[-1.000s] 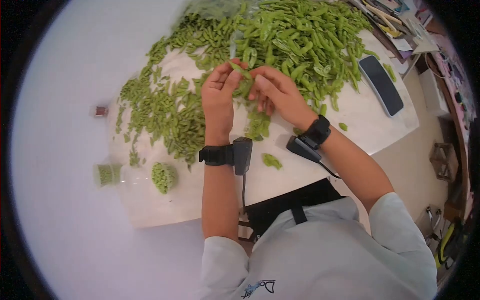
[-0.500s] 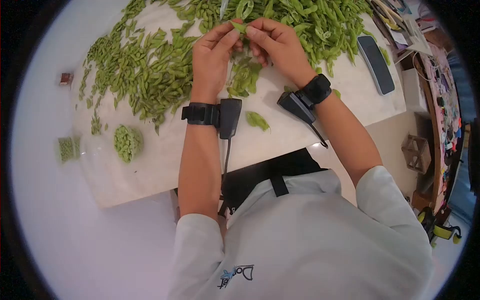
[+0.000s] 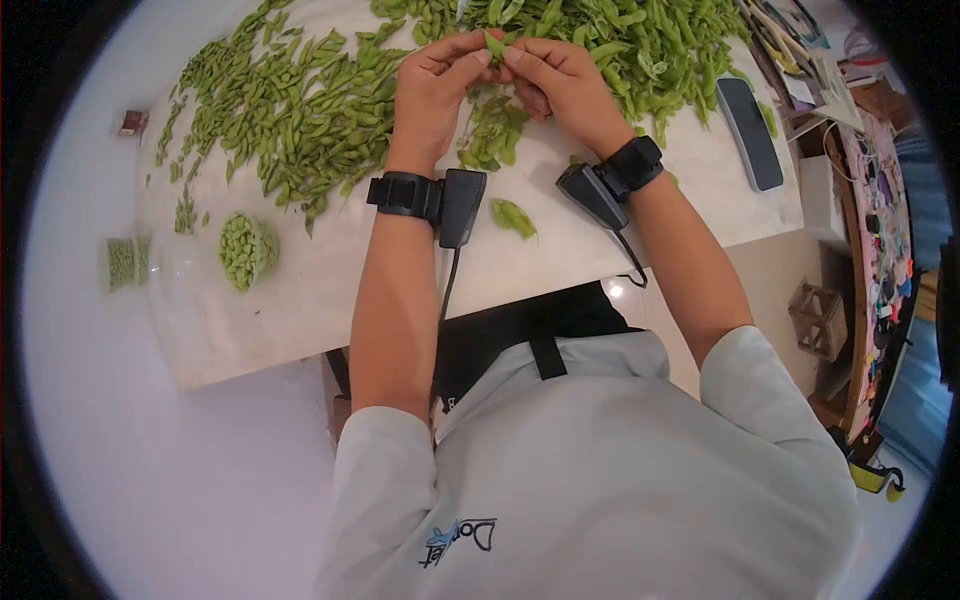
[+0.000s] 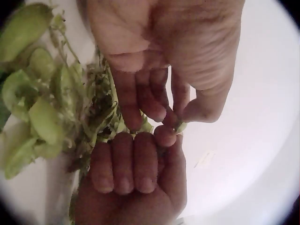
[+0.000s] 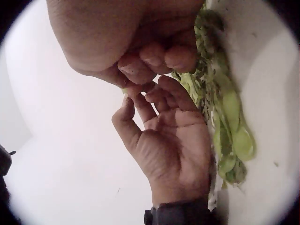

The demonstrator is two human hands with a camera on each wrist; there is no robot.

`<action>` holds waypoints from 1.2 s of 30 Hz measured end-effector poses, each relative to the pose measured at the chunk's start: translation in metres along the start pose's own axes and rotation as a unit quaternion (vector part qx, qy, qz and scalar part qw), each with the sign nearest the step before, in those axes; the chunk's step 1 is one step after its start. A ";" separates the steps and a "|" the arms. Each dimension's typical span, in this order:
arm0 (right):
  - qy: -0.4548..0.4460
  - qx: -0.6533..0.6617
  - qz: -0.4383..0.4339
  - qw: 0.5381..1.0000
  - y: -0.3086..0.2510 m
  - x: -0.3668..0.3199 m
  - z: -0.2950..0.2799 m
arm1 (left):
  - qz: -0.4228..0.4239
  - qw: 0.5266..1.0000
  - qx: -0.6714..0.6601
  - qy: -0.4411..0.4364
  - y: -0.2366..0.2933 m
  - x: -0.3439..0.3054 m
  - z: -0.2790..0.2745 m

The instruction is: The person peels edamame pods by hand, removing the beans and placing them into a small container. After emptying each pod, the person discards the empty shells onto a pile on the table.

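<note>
Both hands meet above the table's far side, fingertip to fingertip, at one green soybean pod (image 3: 494, 45). My left hand (image 3: 432, 95) pinches it between thumb and index finger. My right hand (image 3: 575, 88) pinches the pod's other end, its remaining fingers curled in toward the palm, as the left wrist view shows. Only a small green tip of the pod (image 4: 181, 126) appears in that view; fingers hide most of it. Below the hands lies a small heap of flattened pods (image 3: 492, 135). One separate pod (image 3: 513, 218) rests nearer the body.
Many pods (image 3: 320, 120) spread across the table (image 3: 330, 310) at the left, with a bigger pile (image 3: 660, 60) behind the right hand. A clear cup of shelled beans (image 3: 243, 252) stands at the left. At the right lies a phone (image 3: 750, 135).
The head view has tilted, so table and hands appear higher in it. Both hands stay together at the pod, which has turned slightly between the fingertips.
</note>
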State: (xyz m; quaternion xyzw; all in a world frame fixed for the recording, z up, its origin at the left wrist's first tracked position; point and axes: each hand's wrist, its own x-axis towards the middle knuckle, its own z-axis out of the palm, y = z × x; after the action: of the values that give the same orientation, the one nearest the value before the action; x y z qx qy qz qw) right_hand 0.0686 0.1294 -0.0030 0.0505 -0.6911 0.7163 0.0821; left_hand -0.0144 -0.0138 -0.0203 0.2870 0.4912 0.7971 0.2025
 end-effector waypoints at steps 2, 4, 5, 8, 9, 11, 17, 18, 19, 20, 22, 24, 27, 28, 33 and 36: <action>-0.006 0.005 -0.001 1.000 0.001 0.001 -0.002 | 0.002 1.000 0.001 0.007 0.000 0.001 0.002; -0.007 0.000 -0.004 1.000 0.004 0.001 -0.004 | 0.004 1.000 0.003 0.018 -0.002 0.001 0.002; -0.003 -0.002 -0.001 1.000 0.004 0.001 -0.004 | 0.002 1.000 0.001 0.022 -0.003 0.001 0.001; 0.001 -0.017 0.009 1.000 0.002 0.001 -0.003 | 0.005 0.999 -0.009 0.033 -0.007 0.003 0.000; -0.001 -0.027 0.014 1.000 0.003 0.000 -0.001 | 0.010 0.999 -0.016 0.034 -0.009 0.003 -0.001; 0.000 -0.011 0.022 1.000 0.005 -0.001 0.002 | 0.012 0.999 -0.022 0.034 -0.012 0.002 -0.002; 0.009 0.124 0.056 0.991 0.003 0.000 0.001 | -0.005 0.999 -0.050 0.018 -0.005 0.004 0.002; 0.006 0.126 0.057 0.990 0.002 -0.001 0.000 | -0.004 0.999 -0.048 0.015 -0.004 0.003 0.002; 0.003 0.129 0.058 0.990 0.001 -0.001 0.000 | -0.004 0.999 -0.046 0.012 -0.003 0.003 0.002; 0.001 0.124 0.057 0.991 0.001 0.000 0.000 | -0.005 0.999 -0.047 0.010 -0.002 0.004 0.002; -0.001 0.116 0.055 0.992 0.002 0.000 -0.001 | -0.010 0.999 -0.050 0.005 -0.001 0.003 0.002; 0.003 0.090 0.053 0.995 0.001 0.000 0.001 | -0.002 0.999 -0.044 -0.008 -0.002 0.004 -0.001; 0.006 0.051 0.049 0.997 0.002 0.000 0.001 | 0.006 1.000 -0.023 -0.013 -0.005 0.003 -0.003; 0.007 0.038 0.048 0.998 0.002 0.001 0.001 | 0.008 1.000 -0.014 -0.012 -0.005 0.003 -0.003; 0.001 0.057 0.054 0.997 0.000 0.001 -0.001 | 0.001 1.000 0.018 0.017 -0.006 0.004 -0.003; -0.008 0.073 0.057 0.996 -0.001 0.000 -0.002 | 0.002 1.000 0.016 0.002 -0.007 0.004 -0.006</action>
State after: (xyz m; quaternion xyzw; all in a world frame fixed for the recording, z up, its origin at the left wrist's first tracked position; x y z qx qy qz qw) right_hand 0.0684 0.1319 -0.0024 0.0226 -0.6393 0.7680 0.0315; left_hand -0.0211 -0.0118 -0.0271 0.2895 0.5033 0.7904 0.1953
